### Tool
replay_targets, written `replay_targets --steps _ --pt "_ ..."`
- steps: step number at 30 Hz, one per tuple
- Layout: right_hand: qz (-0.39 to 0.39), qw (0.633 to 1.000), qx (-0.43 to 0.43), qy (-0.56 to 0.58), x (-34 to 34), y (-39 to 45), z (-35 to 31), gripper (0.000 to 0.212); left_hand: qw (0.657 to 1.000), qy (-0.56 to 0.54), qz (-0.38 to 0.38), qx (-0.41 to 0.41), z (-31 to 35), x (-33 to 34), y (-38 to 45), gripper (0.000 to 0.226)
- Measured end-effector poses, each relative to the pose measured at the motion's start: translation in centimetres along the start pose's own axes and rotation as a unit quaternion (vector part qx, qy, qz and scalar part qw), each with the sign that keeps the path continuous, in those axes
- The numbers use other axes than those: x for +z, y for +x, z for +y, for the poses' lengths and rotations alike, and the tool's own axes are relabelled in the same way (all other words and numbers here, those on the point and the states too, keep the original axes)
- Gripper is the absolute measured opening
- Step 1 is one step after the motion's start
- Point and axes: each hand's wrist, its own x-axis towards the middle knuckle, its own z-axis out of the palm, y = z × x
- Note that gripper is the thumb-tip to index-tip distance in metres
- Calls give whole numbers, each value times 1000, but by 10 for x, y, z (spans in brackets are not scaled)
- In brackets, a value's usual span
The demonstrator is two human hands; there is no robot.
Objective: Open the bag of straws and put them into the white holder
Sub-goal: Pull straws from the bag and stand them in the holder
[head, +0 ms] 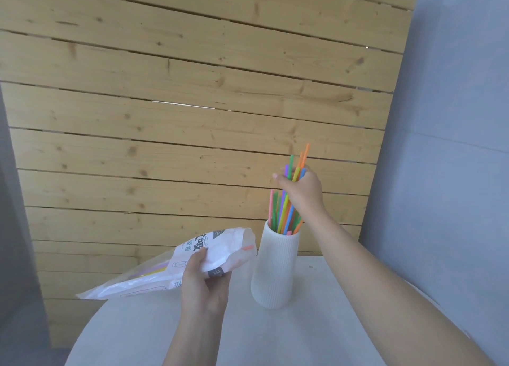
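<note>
A white ribbed holder stands upright on the round white table. Several colourful straws stick out of its mouth. My right hand grips a bunch of these straws from above, with their tips poking out over my fist. My left hand holds the plastic straw bag near its open end, to the left of the holder and lifted off the table. A few straws still show through the bag, and one orange straw lies at its mouth.
A wall of horizontal wooden planks rises right behind the table. A blue-grey wall stands to the right. The table's curved edge runs along the left and right front.
</note>
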Motion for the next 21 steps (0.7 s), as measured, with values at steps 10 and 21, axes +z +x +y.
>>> replay_targets --steps 10,21 --pt "28 993 -113 -19 -8 -6 3 27 1000 2 -9 1 0 1 0 21" --pt "-28 980 -141 -137 -10 -20 20 38 1000 6 -8 1 2 1 0 23"
